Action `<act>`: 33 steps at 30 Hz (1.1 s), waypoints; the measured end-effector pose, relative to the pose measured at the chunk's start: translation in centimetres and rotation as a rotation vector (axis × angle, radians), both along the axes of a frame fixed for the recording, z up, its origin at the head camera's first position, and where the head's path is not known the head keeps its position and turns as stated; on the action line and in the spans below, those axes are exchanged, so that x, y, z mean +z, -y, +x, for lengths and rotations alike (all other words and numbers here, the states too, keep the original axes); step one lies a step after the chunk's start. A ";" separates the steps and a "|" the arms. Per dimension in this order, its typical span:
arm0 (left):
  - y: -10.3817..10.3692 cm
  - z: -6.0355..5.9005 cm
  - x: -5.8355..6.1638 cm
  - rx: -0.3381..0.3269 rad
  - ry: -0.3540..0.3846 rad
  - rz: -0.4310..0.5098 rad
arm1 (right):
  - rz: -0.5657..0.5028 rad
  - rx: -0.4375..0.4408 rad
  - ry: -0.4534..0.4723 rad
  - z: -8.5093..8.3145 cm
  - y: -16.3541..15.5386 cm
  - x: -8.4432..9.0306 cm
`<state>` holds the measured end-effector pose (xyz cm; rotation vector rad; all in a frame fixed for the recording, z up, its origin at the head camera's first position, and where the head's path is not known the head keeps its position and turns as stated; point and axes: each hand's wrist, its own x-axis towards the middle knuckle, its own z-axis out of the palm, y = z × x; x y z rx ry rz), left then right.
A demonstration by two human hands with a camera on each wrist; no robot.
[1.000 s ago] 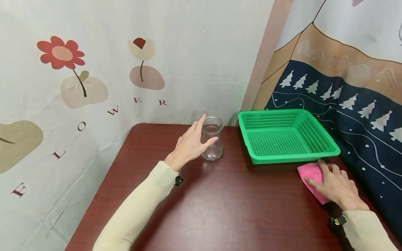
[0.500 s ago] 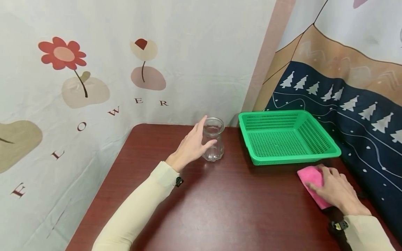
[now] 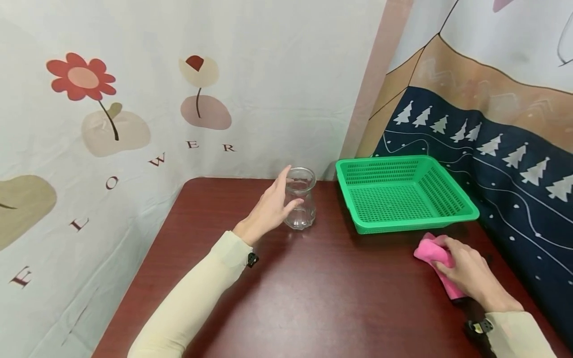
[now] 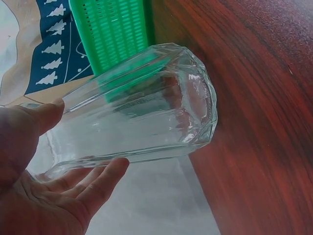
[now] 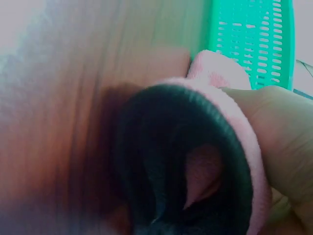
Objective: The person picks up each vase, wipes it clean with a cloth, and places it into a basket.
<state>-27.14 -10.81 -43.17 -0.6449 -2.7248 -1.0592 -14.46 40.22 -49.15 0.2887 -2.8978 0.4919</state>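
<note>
A clear glass jar (image 3: 301,211) with a thick rim and faceted base stands upright at the back of the table. My left hand (image 3: 268,206) is right at its left side, fingers nearly straight and thumb spread across its front. In the left wrist view, the thumb and fingers lie either side of the jar's narrower end. On the right, my right hand (image 3: 470,271) pinches a folded pink cloth (image 3: 440,256), its thumb on the near side. The right wrist view shows the cloth (image 5: 220,68) bent into a loop with a dark inner face. Some right fingertips are hidden by the cloth.
A green perforated plastic basket (image 3: 362,226) stands behind the cloth, right of the jar. All rest on a dark red wooden table (image 3: 340,298). Printed fabric hangings (image 3: 291,74) enclose its back and sides.
My right hand has gathered the pink cloth from flat into a bunched fold and drawn it slightly nearer and left. My left hand stays beside the jar.
</note>
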 end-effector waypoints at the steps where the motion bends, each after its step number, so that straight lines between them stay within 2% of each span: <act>1: 0.1 0.0 0.0 0.000 -0.002 0.000 | 0.000 0.016 -0.021 0.0 0.2 -0.1; 11: 0.5 -0.2 0.1 0.005 -0.018 0.010 | 0.003 0.181 -0.116 -0.2 2.6 -0.4; 15: 0.5 -0.3 0.3 0.009 -0.019 0.012 | -0.010 0.240 -0.110 -0.4 3.7 -0.1; 21: 0.4 -0.3 0.5 0.010 -0.012 0.005 | 0.002 0.225 0.028 -0.4 5.0 0.7; 23: 0.4 -0.3 0.4 0.010 -0.010 0.002 | -0.010 0.238 0.000 -0.5 5.1 0.7; 28: 0.1 -0.2 0.4 0.009 -0.014 0.002 | -0.012 0.305 -0.168 -1.1 5.0 0.4; 30: 0.0 -0.1 0.3 0.008 -0.009 -0.001 | -0.006 0.288 -0.154 -1.2 4.9 0.5; 33: -0.2 0.0 0.2 -0.003 0.001 -0.003 | 0.011 0.200 -0.059 -1.1 4.8 0.7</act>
